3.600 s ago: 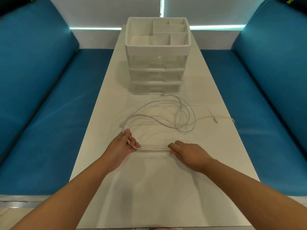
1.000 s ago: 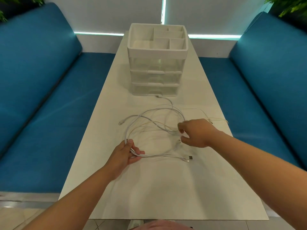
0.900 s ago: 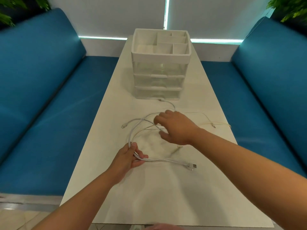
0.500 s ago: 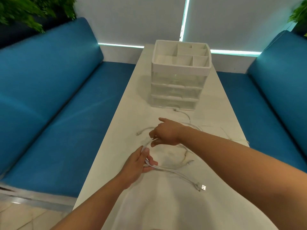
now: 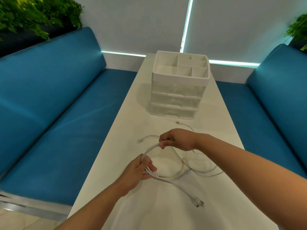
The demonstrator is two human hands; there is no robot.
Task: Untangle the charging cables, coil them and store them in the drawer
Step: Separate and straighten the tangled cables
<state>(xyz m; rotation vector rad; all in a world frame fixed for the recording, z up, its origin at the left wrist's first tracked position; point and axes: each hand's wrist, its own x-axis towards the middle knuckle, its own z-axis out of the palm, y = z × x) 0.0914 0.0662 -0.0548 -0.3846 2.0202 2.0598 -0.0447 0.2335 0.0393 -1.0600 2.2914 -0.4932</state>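
Observation:
Several white charging cables (image 5: 176, 180) lie tangled on the white table (image 5: 166, 209). My left hand (image 5: 138, 173) grips a bundle of strands near the table's left side. My right hand (image 5: 178, 139) pinches the same bundle a little farther away, and the strands arc between the two hands. Two USB plugs (image 5: 198, 203) trail toward me on the right. One plug end (image 5: 139, 140) lies left of my right hand, another (image 5: 177, 122) just before the drawer unit (image 5: 174, 98). All its clear drawers are closed.
The drawer unit carries a white divided tray (image 5: 180, 67) on top. Blue bench seats (image 5: 63, 130) run along both long sides of the narrow table. Green plants (image 5: 33, 15) stand behind the left backrest, and another at the far right.
My right hand crossed from the right side of the tangle to the left and closed on the strands above my left hand. My left hand kept its grip. The camera tilted up and left.

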